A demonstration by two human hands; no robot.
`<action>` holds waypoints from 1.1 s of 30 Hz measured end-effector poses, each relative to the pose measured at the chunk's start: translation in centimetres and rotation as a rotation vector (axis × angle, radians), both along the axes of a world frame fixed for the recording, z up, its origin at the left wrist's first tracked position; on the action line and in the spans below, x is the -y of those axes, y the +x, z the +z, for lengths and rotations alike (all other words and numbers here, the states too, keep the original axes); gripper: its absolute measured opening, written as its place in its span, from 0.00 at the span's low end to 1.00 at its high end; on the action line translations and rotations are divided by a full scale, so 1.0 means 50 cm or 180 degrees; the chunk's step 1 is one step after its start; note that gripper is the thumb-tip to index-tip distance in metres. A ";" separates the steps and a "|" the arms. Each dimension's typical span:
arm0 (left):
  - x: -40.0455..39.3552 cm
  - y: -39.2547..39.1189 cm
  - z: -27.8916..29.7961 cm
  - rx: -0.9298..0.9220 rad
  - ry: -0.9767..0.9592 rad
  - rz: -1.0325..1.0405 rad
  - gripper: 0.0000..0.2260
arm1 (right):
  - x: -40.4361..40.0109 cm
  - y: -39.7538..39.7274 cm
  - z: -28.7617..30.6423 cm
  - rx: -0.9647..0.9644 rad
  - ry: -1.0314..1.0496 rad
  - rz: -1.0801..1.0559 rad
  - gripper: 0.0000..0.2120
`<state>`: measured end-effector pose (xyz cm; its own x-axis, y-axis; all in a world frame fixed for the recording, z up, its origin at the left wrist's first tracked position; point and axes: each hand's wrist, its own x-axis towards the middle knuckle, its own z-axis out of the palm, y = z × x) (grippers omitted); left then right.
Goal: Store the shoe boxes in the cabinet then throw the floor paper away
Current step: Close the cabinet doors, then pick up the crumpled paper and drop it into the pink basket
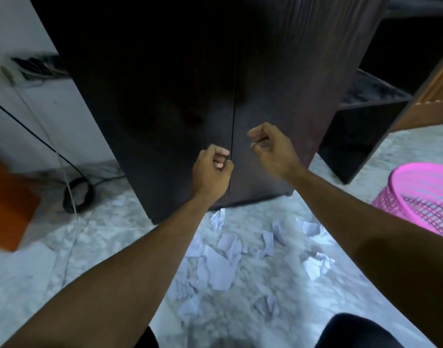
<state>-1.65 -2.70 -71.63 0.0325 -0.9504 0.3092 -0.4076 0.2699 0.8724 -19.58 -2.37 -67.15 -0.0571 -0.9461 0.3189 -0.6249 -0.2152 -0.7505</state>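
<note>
Both hands (211, 169) (270, 144) curled before closed cabinet (165, 96); contents hidden, paper (220, 267) blurred.

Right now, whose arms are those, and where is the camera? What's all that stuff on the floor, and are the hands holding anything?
The camera sits on a person's head and looks forward and down, so you see what that person sees. The two bare arms are theirs. The left hand and the right hand are both in front of the tall dark wooden cabinet, whose two doors look closed. The fingers of both hands are curled near the line where the doors meet. The picture is blurry, so I cannot tell if they pinch anything there.

On the pale speckled floor lie crumpled white paper scraps. To the right stands a pink mesh plastic basket. To the left is an orange box-shaped thing and a coiled black cable. No shoe boxes show.
</note>
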 end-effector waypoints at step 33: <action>-0.148 -0.013 -0.805 0.2846 0.0666 0.0385 0.40 | -0.040 -0.300 -0.788 -0.1163 0.2461 -0.1106 0.63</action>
<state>-2.33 4.70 -111.91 -0.0327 -0.9954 0.0896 -0.9678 0.0540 0.2460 -34.60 -0.37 -106.55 -0.3981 -0.8519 -0.3404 -0.7868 0.5078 -0.3507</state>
